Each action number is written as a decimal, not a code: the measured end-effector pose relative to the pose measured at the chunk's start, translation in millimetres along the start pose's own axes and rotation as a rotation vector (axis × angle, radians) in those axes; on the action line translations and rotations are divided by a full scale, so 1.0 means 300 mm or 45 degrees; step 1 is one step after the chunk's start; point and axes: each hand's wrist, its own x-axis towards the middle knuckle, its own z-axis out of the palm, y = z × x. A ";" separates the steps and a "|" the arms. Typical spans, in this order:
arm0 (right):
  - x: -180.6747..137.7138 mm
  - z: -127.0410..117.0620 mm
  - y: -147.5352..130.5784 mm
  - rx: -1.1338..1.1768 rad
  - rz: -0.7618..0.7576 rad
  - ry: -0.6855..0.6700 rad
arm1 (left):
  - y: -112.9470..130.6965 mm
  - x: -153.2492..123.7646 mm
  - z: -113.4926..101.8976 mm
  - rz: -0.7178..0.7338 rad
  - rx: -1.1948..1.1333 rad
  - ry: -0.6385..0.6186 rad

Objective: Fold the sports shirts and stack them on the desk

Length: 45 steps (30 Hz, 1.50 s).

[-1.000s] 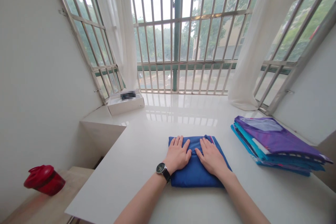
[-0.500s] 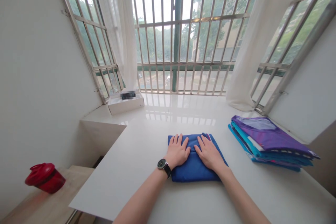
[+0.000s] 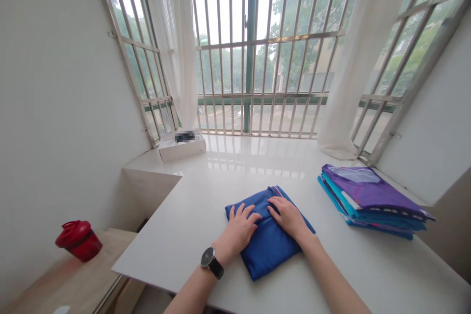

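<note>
A folded dark blue garment [image 3: 270, 250] lies on the white tabletop [image 3: 198, 216], turned at an angle, with a thin red and white stripe near its far corner. Fingers spread, my left hand [image 3: 241, 225] rests on the garment's left part; a black-strapped watch [image 3: 209, 258] is on that wrist. My right hand [image 3: 289, 216] lies on its upper right part, fingers stretched and slightly bent. Neither hand grips the cloth; both press on it from above.
To the right is a stack of folded purple and blue clothes [image 3: 371, 196]. A white box [image 3: 184, 149] stands by the barred window [image 3: 257, 68]. On a lower wooden surface [image 3: 55, 284] at left is a red lidded bucket [image 3: 80, 240]. White curtains [image 3: 342, 83] hang at the window.
The blue garment has turned anticlockwise under my hands, its near edge now slanting. My left hand has shifted down and left, and the view has tilted slightly.
</note>
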 end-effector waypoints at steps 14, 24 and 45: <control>0.001 -0.047 -0.045 0.106 0.003 -0.108 | 0.128 -0.078 -0.086 0.188 0.187 -0.122; -0.069 -0.095 -0.116 -0.048 0.287 -0.110 | 0.268 -0.103 0.017 -0.007 0.120 -0.124; -0.538 -0.238 -0.201 -0.134 0.119 -0.119 | 0.281 -0.357 0.159 0.733 0.351 0.698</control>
